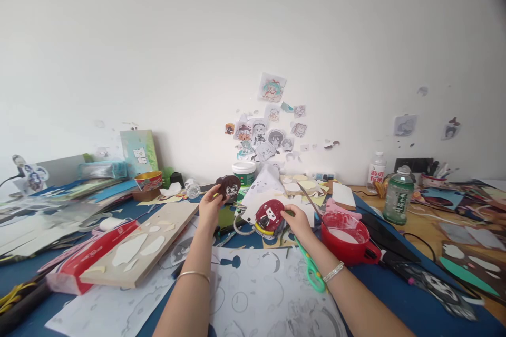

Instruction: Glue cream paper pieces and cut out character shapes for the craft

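Blue-covered bench [375, 295], cluttered. At centre: dark-haired cutout [230, 188], pinched in left hand [212, 203]; maroon disc [269, 214], pinched at right edge by right hand [298, 222]. Both presumably light, easily creased; best gripped by rims.

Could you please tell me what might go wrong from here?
The right forearm passes near the red pot with its leaning stick; a sideways sweep might knock either one and spill the white contents.
The green-handled scissors lie by that forearm and could snag or scratch it.
The white pieces on the dark red disc in the right hand might shift if unstuck.
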Tool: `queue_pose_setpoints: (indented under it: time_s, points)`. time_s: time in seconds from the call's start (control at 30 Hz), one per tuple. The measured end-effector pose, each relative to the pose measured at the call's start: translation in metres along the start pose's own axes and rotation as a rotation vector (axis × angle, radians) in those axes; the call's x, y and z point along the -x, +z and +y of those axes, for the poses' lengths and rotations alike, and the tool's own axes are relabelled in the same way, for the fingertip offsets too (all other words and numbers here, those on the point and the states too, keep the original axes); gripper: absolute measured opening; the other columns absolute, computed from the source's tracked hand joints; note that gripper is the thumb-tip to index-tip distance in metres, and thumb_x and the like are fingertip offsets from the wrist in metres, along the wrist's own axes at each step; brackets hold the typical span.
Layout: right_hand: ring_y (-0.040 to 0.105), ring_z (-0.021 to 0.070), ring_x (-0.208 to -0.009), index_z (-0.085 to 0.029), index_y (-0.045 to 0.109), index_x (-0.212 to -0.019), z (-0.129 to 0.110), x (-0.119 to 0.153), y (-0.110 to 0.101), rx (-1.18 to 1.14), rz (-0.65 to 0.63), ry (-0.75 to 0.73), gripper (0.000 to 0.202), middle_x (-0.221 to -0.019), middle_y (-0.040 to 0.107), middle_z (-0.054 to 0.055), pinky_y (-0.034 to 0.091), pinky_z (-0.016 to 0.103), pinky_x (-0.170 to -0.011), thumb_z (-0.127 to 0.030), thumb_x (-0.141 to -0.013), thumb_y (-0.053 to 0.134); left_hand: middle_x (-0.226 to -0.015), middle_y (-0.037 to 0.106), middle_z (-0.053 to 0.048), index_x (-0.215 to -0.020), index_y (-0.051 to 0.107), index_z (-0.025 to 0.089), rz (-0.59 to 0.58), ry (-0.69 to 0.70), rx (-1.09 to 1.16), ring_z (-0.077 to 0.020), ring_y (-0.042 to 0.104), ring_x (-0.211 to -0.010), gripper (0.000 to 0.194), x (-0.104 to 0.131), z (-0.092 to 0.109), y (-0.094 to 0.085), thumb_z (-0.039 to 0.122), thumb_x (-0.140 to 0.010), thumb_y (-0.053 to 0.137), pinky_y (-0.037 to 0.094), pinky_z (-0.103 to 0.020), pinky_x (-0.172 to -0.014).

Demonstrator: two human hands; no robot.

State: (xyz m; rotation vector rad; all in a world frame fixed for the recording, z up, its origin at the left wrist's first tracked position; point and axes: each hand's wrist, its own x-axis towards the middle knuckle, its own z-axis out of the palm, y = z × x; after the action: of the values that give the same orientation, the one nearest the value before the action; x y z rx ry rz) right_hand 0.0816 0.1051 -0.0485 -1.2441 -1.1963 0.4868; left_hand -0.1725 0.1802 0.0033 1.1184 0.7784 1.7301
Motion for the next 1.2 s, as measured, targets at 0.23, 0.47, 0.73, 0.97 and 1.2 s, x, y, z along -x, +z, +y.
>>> queue_pose_setpoints:
  time_s: [0.23,0.47,0.73,0.97,1.2]
  points:
    - [0.062,0.0243,-0.082,-0.019,0.064,-0.07,0.004,-0.002,0.001,-0.016,0.013,0.002,0.017,-0.079,0.069,0.005,0.046,0.035,-0.079,-0.033,-0.061,0.06,-0.106,0.056,-0.003,-0.096,0.05,0.022,-0.317,-0.054,-0.068,-0.0156,0.061,-0.084,0.039,0.024,0.013,0.026,0.022,-0.06,0.065,0.055,-0.036,-0.076]
    - [0.062,0.0243,-0.082,-0.018,0.063,-0.073,0.003,-0.002,0.001,-0.01,0.014,0.026,0.019,-0.082,0.068,0.007,0.046,0.035,-0.078,-0.034,-0.063,0.058,-0.08,0.059,0.0,-0.084,0.049,0.019,-0.682,-0.218,-0.367,-0.0146,0.059,-0.069,0.032,0.043,0.001,0.04,0.007,-0.055,0.053,0.053,-0.031,-0.06]
    - [0.061,0.024,-0.083,-0.018,0.061,-0.071,-0.005,0.0,0.0,-0.006,0.0,0.001,0.02,-0.08,0.067,0.006,0.044,0.034,-0.08,-0.035,-0.061,0.059,-0.082,0.056,0.0,-0.094,0.055,0.02,-0.739,-0.065,-0.737,-0.0148,0.054,-0.07,0.041,0.043,-0.016,0.047,0.014,-0.053,0.061,0.044,-0.026,-0.064]
    - [0.061,0.023,-0.084,-0.019,0.061,-0.07,-0.006,-0.001,-0.001,-0.008,-0.007,-0.004,0.02,-0.08,0.068,0.006,0.044,0.033,-0.08,-0.036,-0.063,0.056,-0.093,0.056,-0.006,-0.065,0.057,0.018,-0.737,0.063,-0.83,-0.0229,0.052,-0.09,0.017,0.048,-0.006,0.054,0.024,-0.053,0.069,0.043,-0.033,-0.079]
    - [0.06,0.0242,-0.084,-0.019,0.062,-0.07,-0.003,-0.003,-0.001,-0.011,-0.008,-0.013,0.022,-0.08,0.067,0.006,0.044,0.035,-0.08,-0.037,-0.065,0.052,-0.082,0.062,-0.003,-0.065,0.05,0.018,-0.764,-0.021,-0.633,-0.018,0.058,-0.078,0.02,0.041,-0.013,0.047,0.029,-0.062,0.066,0.045,-0.027,-0.068]
